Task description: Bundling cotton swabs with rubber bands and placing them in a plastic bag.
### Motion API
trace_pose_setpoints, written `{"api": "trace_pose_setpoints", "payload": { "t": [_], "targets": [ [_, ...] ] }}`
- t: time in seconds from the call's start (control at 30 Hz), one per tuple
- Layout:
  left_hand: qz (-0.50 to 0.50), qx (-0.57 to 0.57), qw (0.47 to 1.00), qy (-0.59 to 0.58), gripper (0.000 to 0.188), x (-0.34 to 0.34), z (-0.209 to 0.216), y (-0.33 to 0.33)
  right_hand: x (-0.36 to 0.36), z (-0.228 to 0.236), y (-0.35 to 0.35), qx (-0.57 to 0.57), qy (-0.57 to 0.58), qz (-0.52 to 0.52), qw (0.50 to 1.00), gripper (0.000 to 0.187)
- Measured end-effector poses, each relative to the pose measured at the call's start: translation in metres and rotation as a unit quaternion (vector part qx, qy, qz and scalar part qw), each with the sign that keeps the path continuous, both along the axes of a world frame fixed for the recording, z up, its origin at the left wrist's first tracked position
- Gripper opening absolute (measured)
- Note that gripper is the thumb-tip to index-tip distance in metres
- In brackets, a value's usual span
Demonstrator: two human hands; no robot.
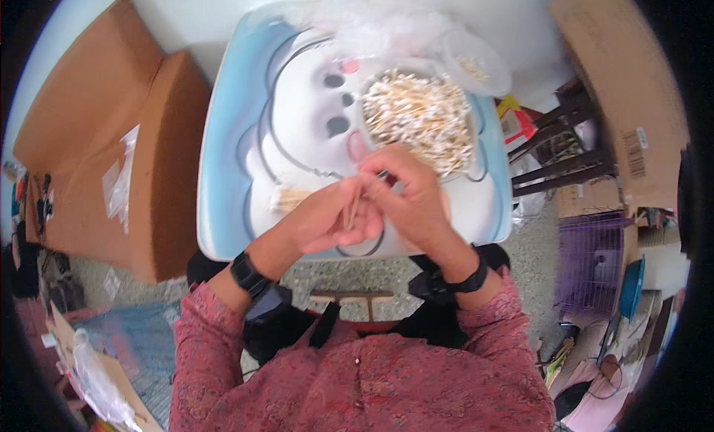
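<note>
My left hand is turned partly palm up over the near middle of the table, its fingers curled around a few thin sticks that look like cotton swabs. Against it, my right hand has thumb and fingers pinched together at the upper ends of those sticks; what exactly it grips is hidden. Just beyond the right hand, a wide round bowl is heaped with loose white-tipped cotton swabs. A small bundle of swabs lies beside my left wrist.
The table has a blue and white cartoon top. Clear plastic bags are piled along its far edge, near a shallow translucent container with a few swabs. A large cardboard box stands left; a dark wooden stool stands right.
</note>
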State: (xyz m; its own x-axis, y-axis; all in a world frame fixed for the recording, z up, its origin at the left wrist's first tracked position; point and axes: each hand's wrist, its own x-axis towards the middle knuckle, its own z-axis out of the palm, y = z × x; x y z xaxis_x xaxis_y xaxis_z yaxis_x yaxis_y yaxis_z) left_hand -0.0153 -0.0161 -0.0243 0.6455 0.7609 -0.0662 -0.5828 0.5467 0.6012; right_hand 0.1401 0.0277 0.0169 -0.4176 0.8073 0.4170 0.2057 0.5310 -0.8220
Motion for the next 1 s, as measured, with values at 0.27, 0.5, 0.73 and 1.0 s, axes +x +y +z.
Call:
{"api": "trace_pose_setpoints", "payload": {
  "t": [0.27,0.5,0.73,1.0],
  "targets": [
    [-0.057,0.045,0.997,-0.006,0.034,-0.005,0.007,0.001,0.011,0.019,0.008,0.070,-0.039,0.011,0.997,0.009],
    [0.087,0.017,0.995,0.041,0.035,0.007,0.010,0.000,0.061,0.035,0.062,0.280,-0.190,-0.224,0.914,0.013],
    [0.053,0.030,0.997,-0.038,0.027,-0.001,-0.001,0.002,0.064,0.009,0.082,0.253,-0.236,-0.226,0.911,0.018],
    [0.048,0.044,0.998,-0.027,0.028,0.004,-0.005,0.001,0.062,0.010,0.080,0.229,-0.229,-0.217,0.921,0.013]
  ]
}}
